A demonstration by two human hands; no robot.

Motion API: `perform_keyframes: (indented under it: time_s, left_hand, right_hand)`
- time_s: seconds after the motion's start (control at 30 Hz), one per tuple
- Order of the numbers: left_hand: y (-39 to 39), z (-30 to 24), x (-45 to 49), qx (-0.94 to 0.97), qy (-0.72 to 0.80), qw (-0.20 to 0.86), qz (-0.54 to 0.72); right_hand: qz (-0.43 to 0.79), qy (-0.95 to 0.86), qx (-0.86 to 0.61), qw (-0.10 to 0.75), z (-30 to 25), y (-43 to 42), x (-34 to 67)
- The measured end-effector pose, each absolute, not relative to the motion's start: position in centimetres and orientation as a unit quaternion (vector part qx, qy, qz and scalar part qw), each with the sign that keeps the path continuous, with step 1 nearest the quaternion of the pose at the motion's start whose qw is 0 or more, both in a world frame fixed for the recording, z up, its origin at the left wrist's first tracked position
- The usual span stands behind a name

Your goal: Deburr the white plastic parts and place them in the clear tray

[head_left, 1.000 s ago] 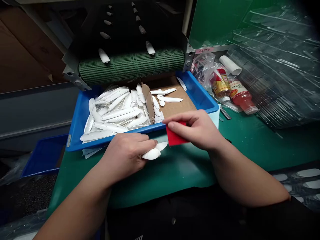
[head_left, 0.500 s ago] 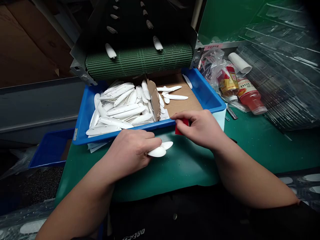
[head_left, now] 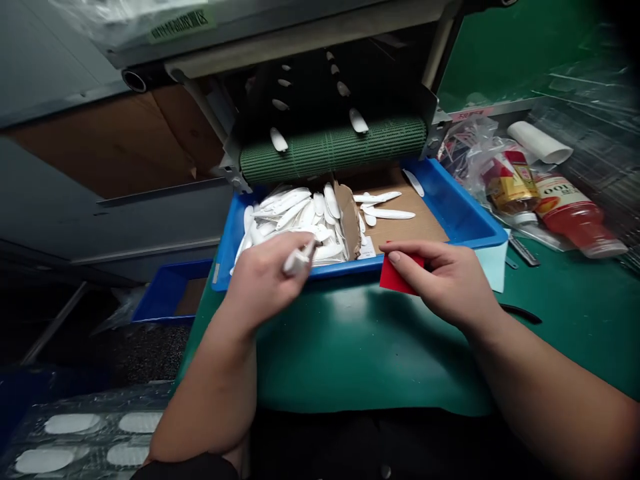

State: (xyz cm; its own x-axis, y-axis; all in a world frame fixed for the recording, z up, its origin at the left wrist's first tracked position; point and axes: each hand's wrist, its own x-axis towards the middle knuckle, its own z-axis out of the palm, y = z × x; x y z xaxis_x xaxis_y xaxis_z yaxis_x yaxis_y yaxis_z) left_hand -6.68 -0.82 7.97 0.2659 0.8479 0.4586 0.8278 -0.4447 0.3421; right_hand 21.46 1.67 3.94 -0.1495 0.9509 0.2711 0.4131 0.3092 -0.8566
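My left hand (head_left: pixel 267 277) is closed on white oval plastic pieces (head_left: pixel 299 260), seen end-on between thumb and fingers, so their number is unclear. It is just over the front rim of a blue bin (head_left: pixel 470 217). Inside the bin's left part lies a heap of similar white pieces (head_left: pixel 290 200); a torn cardboard divider (head_left: pixel 349 217) separates them from a few loose ones (head_left: pixel 393 214) on the brown cardboard base at right. My right hand (head_left: pixel 445 277) pinches a small flat red square (head_left: pixel 400 270) between thumb and fingers, near the bin's front edge.
Behind the bin, a green conveyor belt (head_left: pixel 335 150) carries two rows of white pieces. Drink bottles (head_left: pixel 570 207), clear plastic bags and a cutter knife (head_left: pixel 524 251) lie right on the green table (head_left: pixel 360 360). Clear trays of white pieces (head_left: pixel 90 433) are at lower left.
The view has swung left and up. My left hand has lifted and turned the white pieces toward the heap. More of the red square shows in my right hand.
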Motion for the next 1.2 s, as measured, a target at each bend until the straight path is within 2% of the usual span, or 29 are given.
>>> perform_keyframes:
  time_s: [0.13, 0.23, 0.33, 0.67, 0.8, 0.87, 1.03, 1.2]
  left_hand:
    - [0.7, 9.0, -10.1, 0.723, 0.653, -0.013, 0.223]
    - [1.5, 9.3, -11.3, 0.720, 0.685, 0.040, 0.104]
    - [1.9, 9.3, -11.4, 0.723, 0.685, 0.076, 0.052]
    - [2.0, 9.0, -11.3, 0.732, 0.677, 0.036, 0.065]
    - [0.1, 10.0, -9.8, 0.711, 0.685, 0.005, 0.158]
    - [-1.0, 10.1, -8.4, 0.738, 0.637, 0.008, 0.222]
    - [-2.5, 8.5, -4.6, 0.829, 0.464, 0.146, 0.275]
    - [-2.0, 6.3, -2.3, 0.767, 0.469, 0.312, 0.307]
  right_hand:
    - [0.337, -0.716, -0.480, 0.378, 3.6, 1.5, 20.9]
    - [0.342, -0.731, -0.469, 0.359, 3.4, 1.5, 20.8]
    - [0.345, -0.737, -0.468, 0.345, 3.3, 1.6, 20.7]
    - [0.357, -0.744, -0.459, 0.328, 3.3, 1.7, 20.7]
    - [0.397, -0.714, -0.456, 0.353, 3.3, 1.6, 20.7]
    - [0.439, -0.690, -0.433, 0.380, 3.5, 1.5, 20.5]
    - [0.552, -0.626, -0.356, 0.421, 3.8, 1.2, 20.1]
    - [0.607, -0.567, -0.332, 0.446, 3.5, 0.9, 19.9]
